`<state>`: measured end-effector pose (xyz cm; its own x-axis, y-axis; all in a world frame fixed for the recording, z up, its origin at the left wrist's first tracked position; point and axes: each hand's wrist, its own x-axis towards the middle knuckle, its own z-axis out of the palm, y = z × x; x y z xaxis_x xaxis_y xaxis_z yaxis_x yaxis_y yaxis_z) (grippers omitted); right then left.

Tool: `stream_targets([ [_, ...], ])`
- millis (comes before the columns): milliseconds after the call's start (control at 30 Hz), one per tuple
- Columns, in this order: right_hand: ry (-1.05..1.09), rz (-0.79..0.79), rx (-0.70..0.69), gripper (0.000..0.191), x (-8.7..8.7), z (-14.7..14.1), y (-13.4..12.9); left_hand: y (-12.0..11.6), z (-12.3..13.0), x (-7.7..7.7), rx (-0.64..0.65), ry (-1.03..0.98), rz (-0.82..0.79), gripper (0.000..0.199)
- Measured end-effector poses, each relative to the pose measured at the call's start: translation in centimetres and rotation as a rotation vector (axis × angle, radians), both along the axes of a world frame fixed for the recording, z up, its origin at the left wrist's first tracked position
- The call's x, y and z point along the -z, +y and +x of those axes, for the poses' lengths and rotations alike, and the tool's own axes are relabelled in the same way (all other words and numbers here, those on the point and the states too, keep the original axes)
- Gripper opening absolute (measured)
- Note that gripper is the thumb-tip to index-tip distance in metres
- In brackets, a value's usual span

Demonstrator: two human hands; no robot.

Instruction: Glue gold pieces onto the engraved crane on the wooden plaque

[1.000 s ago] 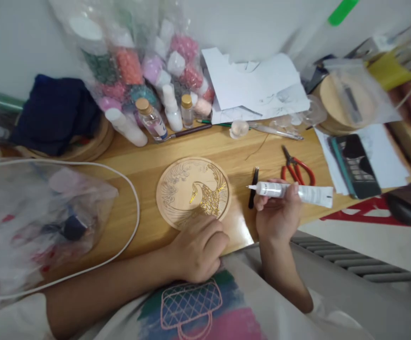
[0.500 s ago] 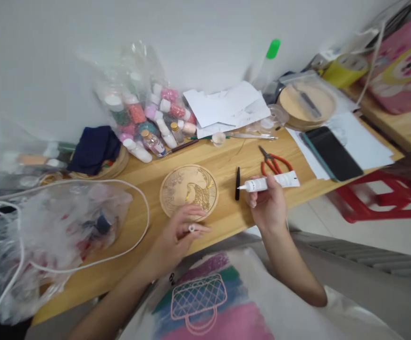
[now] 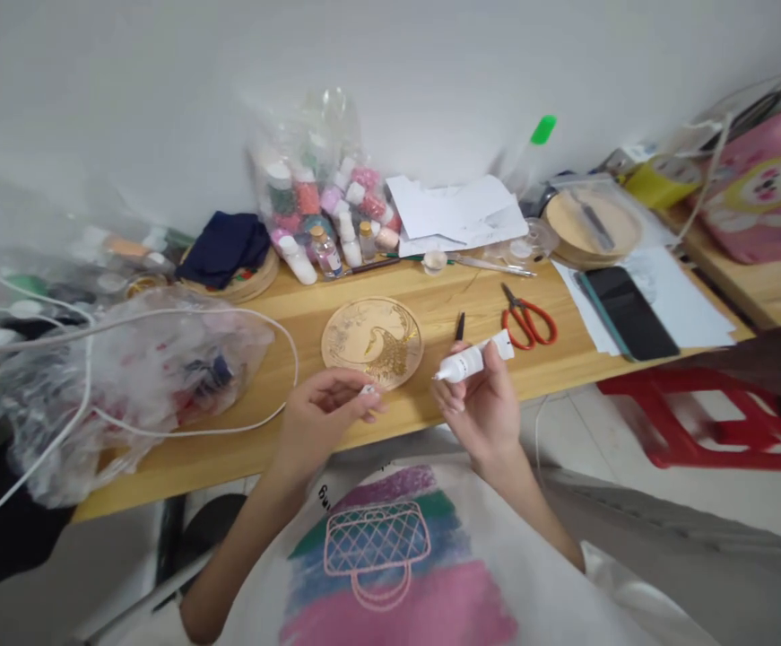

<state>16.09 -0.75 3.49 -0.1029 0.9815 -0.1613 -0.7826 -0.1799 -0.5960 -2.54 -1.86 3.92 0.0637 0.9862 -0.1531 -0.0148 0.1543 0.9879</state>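
A white tube (image 3: 465,362) with a narrow nozzle is held in my right hand (image 3: 488,404), its tip pointing left. My left hand (image 3: 329,408) pinches a small white cap (image 3: 367,390) between its fingers. Just beyond my left hand lies a round wooden disc (image 3: 356,334) with a bird design, partly gold; the fingers overlap its near edge. A black pen-like stick (image 3: 460,326) lies behind the tube, its lower part hidden. Red-handled pliers (image 3: 531,325) rest to the right of it.
Bottles and bagged jars (image 3: 309,202) stand along the wall, beside papers (image 3: 457,211). A phone (image 3: 629,312) lies on sheets at the right. Plastic bags (image 3: 134,368) and a white cable (image 3: 289,336) occupy the left. A red stool (image 3: 719,417) stands below.
The view has shifted. My left hand has drawn its fingers together around the cap. The tube in my right hand now tilts more, its nozzle lower and nearer my left hand.
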Motion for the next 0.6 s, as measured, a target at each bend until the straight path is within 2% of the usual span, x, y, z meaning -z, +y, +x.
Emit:
stream_targets([
  [67,0.069,0.030,-0.062,0.033,-0.6,-1.0,0.2,0.2,0.8,-0.9,0.010,0.032,0.123,0.017],
  [100,0.082,0.044,-0.086,0.032,-0.8,-1.4,0.2,0.2,0.9,-1.3,0.015,0.090,0.261,0.011],
  [133,0.087,0.051,-0.102,0.030,-0.9,-1.8,0.1,0.1,1.1,-1.8,0.014,0.148,0.385,0.012],
  [200,0.085,0.041,-0.113,0.030,-1.0,-2.2,-0.1,-0.1,1.1,-2.5,-0.007,0.224,0.528,0.022],
  [367,0.124,-0.007,-0.124,0.032,-0.7,-2.4,-0.7,-0.8,1.7,-3.5,-0.035,0.256,0.653,0.030],
  [600,0.111,-0.001,-0.107,0.030,-0.4,-2.2,-0.7,-0.8,2.3,-3.6,-0.049,0.293,0.707,0.034],
])
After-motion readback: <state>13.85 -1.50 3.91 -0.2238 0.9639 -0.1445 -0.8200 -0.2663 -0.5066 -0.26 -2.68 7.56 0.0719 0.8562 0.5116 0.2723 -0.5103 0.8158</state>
